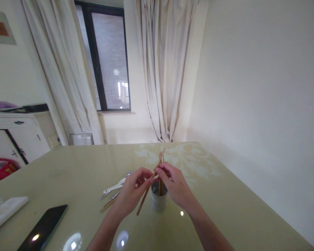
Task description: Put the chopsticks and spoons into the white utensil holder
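Observation:
A thin brown wooden chopstick (143,202) slants from lower left to upper right in front of me. My left hand (136,186) pinches it near the middle. Close beside, my right hand (174,181) has its thumb and fingers closed on the same stick, a little higher up. Just below both hands stands a grey cylindrical holder (159,203), upright on the table. More chopsticks (161,188) stand in it, partly covered by my right fingers. Left of my left hand lie a white spoon (114,186), metal utensils and a wooden stick (108,205), partly hidden by that hand.
A glossy pale-green table (89,167) spreads under everything. A black phone (43,228) lies at the near left, with a white object (7,211) beyond it. The table's right edge runs along a white wall (264,104). A white cabinet (28,136) stands at the left.

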Demonstrator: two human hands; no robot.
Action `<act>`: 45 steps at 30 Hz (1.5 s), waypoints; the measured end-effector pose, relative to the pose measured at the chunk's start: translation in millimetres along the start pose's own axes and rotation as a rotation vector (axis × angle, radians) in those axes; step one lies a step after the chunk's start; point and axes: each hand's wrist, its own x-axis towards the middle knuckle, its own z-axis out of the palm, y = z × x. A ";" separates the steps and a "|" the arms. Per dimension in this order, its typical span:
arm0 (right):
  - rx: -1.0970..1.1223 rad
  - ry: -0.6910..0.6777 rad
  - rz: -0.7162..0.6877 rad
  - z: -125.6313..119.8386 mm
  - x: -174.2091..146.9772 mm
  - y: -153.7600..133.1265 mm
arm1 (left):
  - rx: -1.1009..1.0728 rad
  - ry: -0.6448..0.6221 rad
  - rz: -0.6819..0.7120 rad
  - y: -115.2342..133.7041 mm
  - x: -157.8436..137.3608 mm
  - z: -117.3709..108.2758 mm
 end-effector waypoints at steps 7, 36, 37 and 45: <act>-0.028 0.333 -0.121 -31.3 1.2 -7.4 | 0.552 -0.063 -0.185 -60.4 6.7 -22.7; -0.654 0.109 0.083 -32.2 10.4 18.5 | 0.991 -0.218 -0.424 -106.9 -1.9 -20.2; -0.655 0.111 0.084 -31.8 10.2 17.3 | 0.996 -0.210 -0.425 -105.2 -1.5 -20.0; -0.622 0.093 0.050 -26.4 7.1 8.6 | 0.699 -0.065 -0.326 -71.6 3.7 -37.4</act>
